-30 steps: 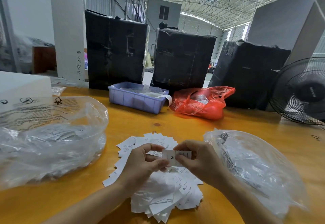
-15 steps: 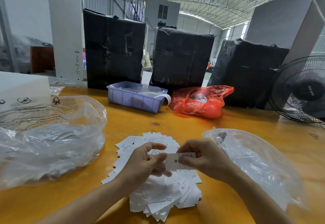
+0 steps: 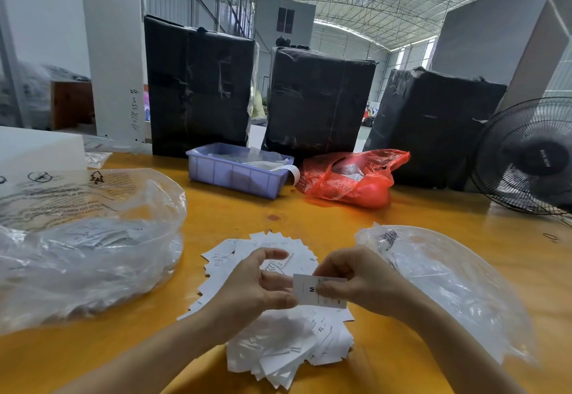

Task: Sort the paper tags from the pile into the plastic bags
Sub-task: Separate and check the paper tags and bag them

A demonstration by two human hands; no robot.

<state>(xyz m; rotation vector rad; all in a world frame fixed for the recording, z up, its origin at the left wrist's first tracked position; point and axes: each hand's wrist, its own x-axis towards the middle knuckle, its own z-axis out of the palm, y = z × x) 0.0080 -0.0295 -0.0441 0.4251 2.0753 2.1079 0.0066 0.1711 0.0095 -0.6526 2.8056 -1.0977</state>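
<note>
A pile of white paper tags (image 3: 278,347) lies on the yellow table (image 3: 232,217) in front of me. Just above it my right hand (image 3: 362,282) pinches one tag marked M (image 3: 305,288) by its right half. My left hand (image 3: 247,291) is curled at the tag's left edge, its thumb and a finger on the lower left corner and its index finger lifted. On the left lies a large clear plastic bag (image 3: 93,254) with tags inside. A second clear bag (image 3: 448,285), also holding tags, lies on the right, beside my right wrist.
At the back of the table stand a lilac plastic bin (image 3: 235,174), a red plastic bag (image 3: 349,183) and a black fan (image 3: 532,158) at the right edge. Three black wrapped parcels (image 3: 198,84) line the far side.
The M tag has shifted slightly right and down with my right hand. My left hand's grip on it has loosened to the corner, and its index finger has lifted.
</note>
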